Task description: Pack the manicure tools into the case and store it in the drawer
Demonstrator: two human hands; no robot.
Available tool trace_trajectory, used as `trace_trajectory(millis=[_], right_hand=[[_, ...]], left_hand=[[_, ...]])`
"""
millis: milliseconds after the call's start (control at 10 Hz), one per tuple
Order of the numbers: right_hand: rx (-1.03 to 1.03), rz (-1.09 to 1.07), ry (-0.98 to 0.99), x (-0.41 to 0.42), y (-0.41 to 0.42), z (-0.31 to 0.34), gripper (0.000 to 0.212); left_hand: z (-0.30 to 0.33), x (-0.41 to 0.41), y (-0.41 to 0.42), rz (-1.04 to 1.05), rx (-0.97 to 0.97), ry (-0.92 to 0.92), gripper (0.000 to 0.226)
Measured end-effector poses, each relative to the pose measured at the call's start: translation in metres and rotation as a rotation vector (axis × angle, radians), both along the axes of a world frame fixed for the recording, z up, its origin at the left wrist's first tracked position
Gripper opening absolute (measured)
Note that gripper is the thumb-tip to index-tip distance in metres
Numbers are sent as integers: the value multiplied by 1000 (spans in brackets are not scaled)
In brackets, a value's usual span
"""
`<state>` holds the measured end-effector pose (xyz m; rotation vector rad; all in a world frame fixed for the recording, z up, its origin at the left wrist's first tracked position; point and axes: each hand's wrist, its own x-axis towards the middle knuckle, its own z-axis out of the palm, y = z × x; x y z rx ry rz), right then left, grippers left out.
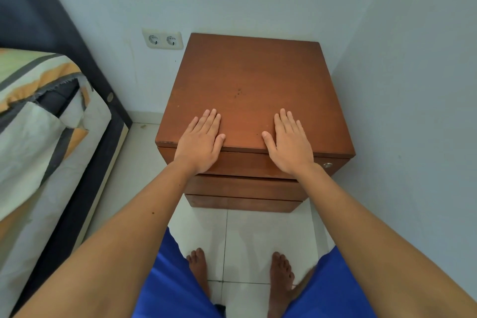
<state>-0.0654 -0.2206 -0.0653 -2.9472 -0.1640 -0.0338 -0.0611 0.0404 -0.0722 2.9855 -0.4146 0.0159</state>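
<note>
A brown wooden drawer cabinet (247, 80) stands against the wall, its top bare. My left hand (201, 139) lies flat, palm down, on the front left of the top, holding nothing. My right hand (287, 142) lies flat the same way on the front right. Three drawer fronts show below the top edge, all pushed in; the top drawer (245, 165) has a small round lock (327, 165) at its right end. No manicure tools and no case are in view.
A bed (38, 121) with a striped cover and dark frame runs along the left. A double wall socket (162, 39) sits left of the cabinet. A wall closes in on the right. My bare feet stand on white floor tiles (247, 245) before the cabinet.
</note>
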Motion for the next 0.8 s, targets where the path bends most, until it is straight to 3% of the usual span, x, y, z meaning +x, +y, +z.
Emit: trace_trajectory(millis=[400,600,700,800], right_hand=[[-67,11,10,-4,1,-3,76],[-61,16,112,-9,4,3,75],[-33,46,128,-37,7,11,77],[10,117,99,-96,8,4,85]], left_hand=[[-1,-2,-2,0,5,-15,64],[-6,-1,-3,-7,47,15,66],[6,-4,-9,88,-44,56,67],[-12,-61,-24,154,-265,-77,74]])
